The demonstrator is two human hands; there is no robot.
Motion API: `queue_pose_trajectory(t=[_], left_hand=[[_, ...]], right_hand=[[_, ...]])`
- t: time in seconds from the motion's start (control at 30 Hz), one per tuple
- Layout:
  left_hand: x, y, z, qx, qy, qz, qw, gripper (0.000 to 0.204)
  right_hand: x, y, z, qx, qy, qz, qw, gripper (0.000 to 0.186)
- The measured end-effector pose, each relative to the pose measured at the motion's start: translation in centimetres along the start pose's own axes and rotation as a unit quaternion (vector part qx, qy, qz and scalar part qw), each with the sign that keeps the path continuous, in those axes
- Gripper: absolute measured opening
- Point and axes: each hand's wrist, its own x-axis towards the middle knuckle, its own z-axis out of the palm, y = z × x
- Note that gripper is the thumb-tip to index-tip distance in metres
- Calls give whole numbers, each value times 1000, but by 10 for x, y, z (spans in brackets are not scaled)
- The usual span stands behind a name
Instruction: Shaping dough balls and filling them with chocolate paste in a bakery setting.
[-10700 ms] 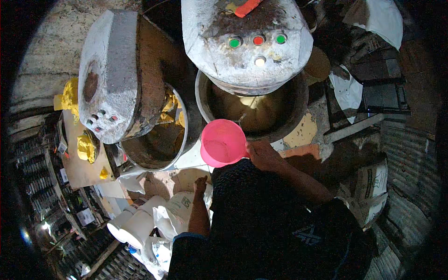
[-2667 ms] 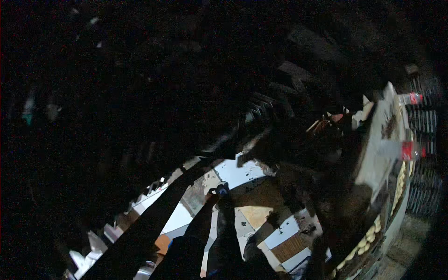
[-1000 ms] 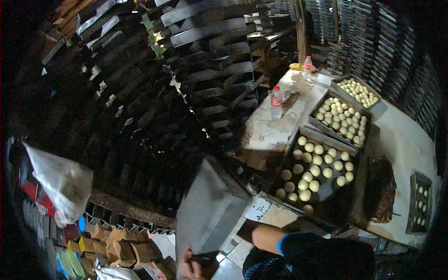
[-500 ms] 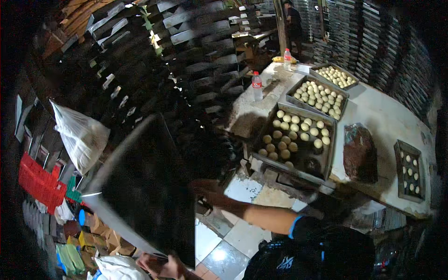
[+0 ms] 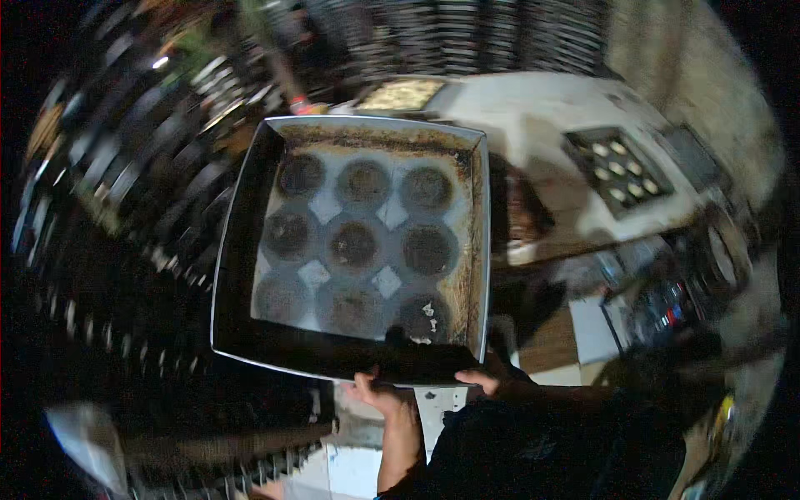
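A square metal baking tray point(image 5: 352, 243) is held up before me, its inside facing me. The bottom bears rows of dark round stains, and rust-brown marks run along the far and right walls. My left hand point(image 5: 382, 397) grips the near rim, thumb over the edge and fingers hidden behind. Farther right on that rim, close to the near right corner, my right hand point(image 5: 487, 380) holds on in the same way. No dough lies in this tray; a few pale scraps stick near its lower right. The tray covers much of the table behind it.
Behind it stands a white-topped table point(image 5: 575, 92) with a small dark tray point(image 5: 602, 193) of pale dough pieces, a blurred tray of dough point(image 5: 404, 93) and a dark brown lump point(image 5: 527, 208). Stacked trays point(image 5: 467, 46) line the back; more blurred stacks fill the left.
My view has turned to the right. The tray has swung from the left, where it stood tilted, to the middle with its inside toward me; both hands are now on its near rim.
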Motion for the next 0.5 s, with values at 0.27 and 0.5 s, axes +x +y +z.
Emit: queue_pose_trajectory(t=[0.27,0.5], left_hand=[[-47,-150,191,213,-600,-53,769,72],[-15,-229,274,316,-695,100,638,52]], right_hand=[[45,27,-333,-319,366,-104,868,55],[57,-19,-573,-69,424,-165,888,50]])
